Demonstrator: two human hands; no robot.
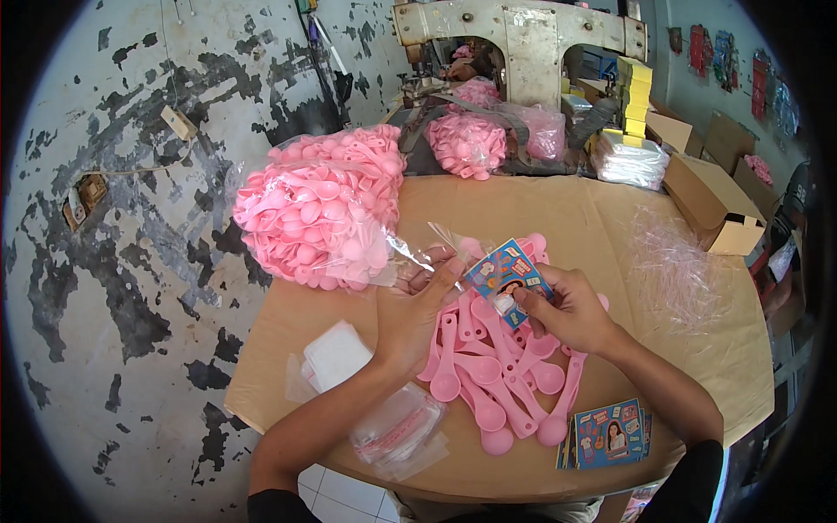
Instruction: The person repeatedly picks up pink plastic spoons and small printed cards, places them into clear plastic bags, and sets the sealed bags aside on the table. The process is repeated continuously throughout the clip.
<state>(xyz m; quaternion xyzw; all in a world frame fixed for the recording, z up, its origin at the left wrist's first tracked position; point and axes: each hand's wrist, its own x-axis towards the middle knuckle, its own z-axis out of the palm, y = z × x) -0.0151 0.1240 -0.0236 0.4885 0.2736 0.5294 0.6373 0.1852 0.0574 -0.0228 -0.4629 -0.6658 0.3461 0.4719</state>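
My left hand [415, 315] pinches a small clear plastic bag [446, 237] above the table. Between the thumb and fingers of my right hand [575, 312] is a blue printed card [493, 272], its left corner close against the bag's edge; whether it is inside I cannot tell. Beneath both hands lies a loose pile of pink measuring spoons [488, 370]. A stack of similar blue cards [612, 436] rests near the table's front right. Left of the spoons are flat clear bags [397, 429] and a white square stack [338, 356].
A big clear sack of pink spoons [318, 205] stands at the table's far left. Behind are a heavy metal machine [532, 52], another spoon bag [466, 144] and yellow boxes [635, 96]. Tangled clear strips [671, 270] and a cardboard box [715, 209] occupy the right.
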